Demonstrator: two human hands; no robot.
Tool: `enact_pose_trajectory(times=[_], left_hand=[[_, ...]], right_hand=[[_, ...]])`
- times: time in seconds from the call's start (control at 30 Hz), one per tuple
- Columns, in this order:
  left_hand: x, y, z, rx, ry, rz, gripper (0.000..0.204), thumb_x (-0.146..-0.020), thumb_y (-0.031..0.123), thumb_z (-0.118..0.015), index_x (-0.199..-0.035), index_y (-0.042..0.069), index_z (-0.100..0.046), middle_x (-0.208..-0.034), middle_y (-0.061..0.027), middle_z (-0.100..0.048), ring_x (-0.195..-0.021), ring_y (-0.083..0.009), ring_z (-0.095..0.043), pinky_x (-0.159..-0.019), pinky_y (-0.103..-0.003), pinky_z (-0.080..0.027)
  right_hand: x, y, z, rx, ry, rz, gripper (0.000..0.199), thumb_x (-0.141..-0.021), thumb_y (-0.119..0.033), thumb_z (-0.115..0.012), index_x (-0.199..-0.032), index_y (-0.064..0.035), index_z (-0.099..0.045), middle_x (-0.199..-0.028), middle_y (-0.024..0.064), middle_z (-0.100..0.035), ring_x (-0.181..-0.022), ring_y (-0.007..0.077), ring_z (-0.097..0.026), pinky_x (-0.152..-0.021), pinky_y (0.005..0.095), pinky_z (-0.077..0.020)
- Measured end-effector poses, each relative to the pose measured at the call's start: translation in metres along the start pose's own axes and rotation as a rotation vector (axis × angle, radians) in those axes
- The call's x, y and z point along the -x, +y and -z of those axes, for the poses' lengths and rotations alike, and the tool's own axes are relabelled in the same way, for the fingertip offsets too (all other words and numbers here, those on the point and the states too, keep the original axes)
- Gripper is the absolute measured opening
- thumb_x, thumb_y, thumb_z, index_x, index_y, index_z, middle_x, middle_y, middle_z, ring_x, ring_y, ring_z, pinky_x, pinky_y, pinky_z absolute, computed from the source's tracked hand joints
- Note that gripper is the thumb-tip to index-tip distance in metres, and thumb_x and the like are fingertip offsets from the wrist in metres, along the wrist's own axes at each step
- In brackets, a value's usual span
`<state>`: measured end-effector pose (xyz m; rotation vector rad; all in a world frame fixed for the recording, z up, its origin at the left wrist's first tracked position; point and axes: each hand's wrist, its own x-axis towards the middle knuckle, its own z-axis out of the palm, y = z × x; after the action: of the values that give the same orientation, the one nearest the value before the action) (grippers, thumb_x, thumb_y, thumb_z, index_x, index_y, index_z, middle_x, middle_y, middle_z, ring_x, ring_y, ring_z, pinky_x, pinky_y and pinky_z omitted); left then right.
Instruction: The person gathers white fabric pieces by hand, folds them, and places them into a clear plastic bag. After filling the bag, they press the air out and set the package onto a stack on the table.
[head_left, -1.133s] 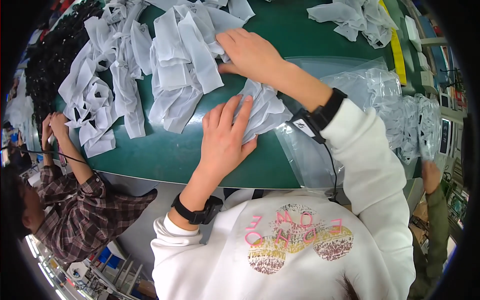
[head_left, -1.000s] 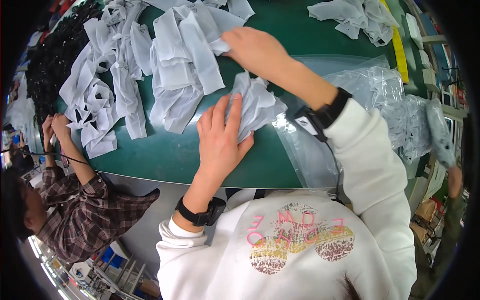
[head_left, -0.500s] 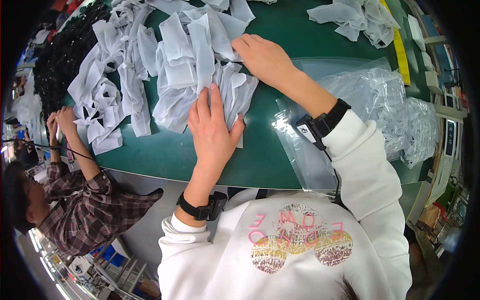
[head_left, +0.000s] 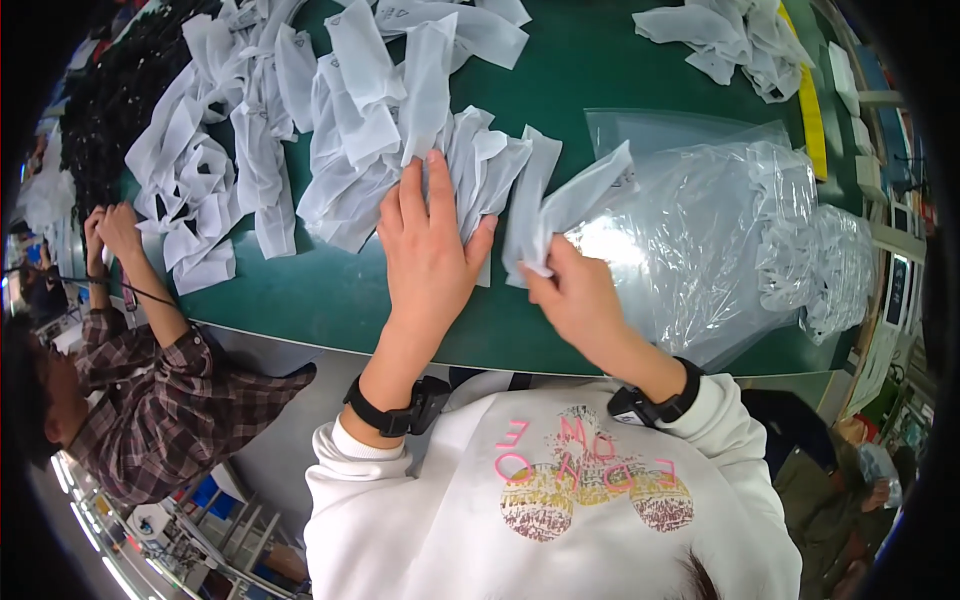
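Right hand (head_left: 572, 288): now nearer the body; pinches a white strip (head_left: 585, 195), singled out beside the pile (head_left: 345, 190);
Left hand (head_left: 430, 240): unclenched; rests on the pile.

Head-worn fisheye camera, close overhead, angled steeply down past white long-sleeved sweatshirt (head_left: 420, 520) onto glossy green tabletop (head_left: 340, 310).
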<state>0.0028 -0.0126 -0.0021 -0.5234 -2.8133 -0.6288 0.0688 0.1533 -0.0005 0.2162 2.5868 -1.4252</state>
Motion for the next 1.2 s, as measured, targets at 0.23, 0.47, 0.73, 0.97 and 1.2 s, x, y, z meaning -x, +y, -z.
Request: enact_pose_trajectory(times=[0.23,0.47,0.73,0.97,1.2], left_hand=[[-0.009,0.01,0.006,0.037,-0.073,0.025,0.091,-0.075,0.045,-0.074,-0.141,-0.004,-0.035,-0.136,-0.0266,-0.041,-0.118,-0.0421,-0.042,-0.097,-0.052,-0.034],[-0.008,0.014,0.007,-0.028,-0.096,0.033,0.102,-0.07,0.053,-0.076,-0.142,-0.003,-0.032,-0.136,-0.0264,-0.04,-0.12,-0.0424,-0.041,-0.097,-0.054,-0.033],[-0.009,0.013,0.009,-0.043,-0.15,-0.021,0.106,-0.065,0.057,-0.077,-0.142,-0.002,-0.033,-0.136,-0.0256,-0.041,-0.12,-0.0415,-0.041,-0.097,-0.053,-0.033],[-0.01,0.01,0.009,-0.034,-0.125,-0.034,0.095,-0.071,0.045,-0.077,-0.142,-0.001,-0.034,-0.136,-0.0253,-0.041,-0.121,-0.0412,-0.041,-0.099,-0.053,-0.033],[-0.008,0.009,0.013,-0.04,-0.155,-0.016,0.091,-0.067,0.032,-0.075,-0.143,0.001,-0.035,-0.136,-0.0235,-0.041,-0.12,-0.0404,-0.042,-0.101,-0.052,-0.032]], right_hand=[[-0.017,-0.013,0.013,0.152,-0.224,0.172,0.019,-0.081,-0.012,-0.067,-0.095,-0.0033,-0.056,-0.081,0.0134,-0.065,-0.071,0.0316,-0.065,-0.061,0.0385,-0.0509],[-0.081,0.017,0.082,0.561,0.22,0.645,0.034,-0.083,-0.014,-0.065,-0.117,-0.0103,-0.06,-0.111,0.0112,-0.061,-0.097,0.0307,-0.061,-0.084,0.038,-0.0492],[-0.082,-0.016,0.075,0.168,-0.095,0.156,0.042,-0.087,-0.016,-0.065,-0.127,-0.0102,-0.055,-0.117,0.0097,-0.06,-0.096,0.027,-0.061,-0.086,0.0382,-0.0485],[-0.084,0.001,0.078,0.211,-0.115,0.373,0.057,-0.081,-0.012,-0.07,-0.134,-0.0116,-0.049,-0.111,0.0116,-0.059,-0.099,0.0288,-0.058,-0.083,0.0395,-0.0482],[-0.064,-0.001,0.078,0.315,-0.105,0.449,0.051,-0.079,-0.009,-0.07,-0.125,-0.009,-0.05,-0.106,0.0119,-0.058,-0.102,0.0327,-0.055,-0.086,0.0396,-0.0464]])
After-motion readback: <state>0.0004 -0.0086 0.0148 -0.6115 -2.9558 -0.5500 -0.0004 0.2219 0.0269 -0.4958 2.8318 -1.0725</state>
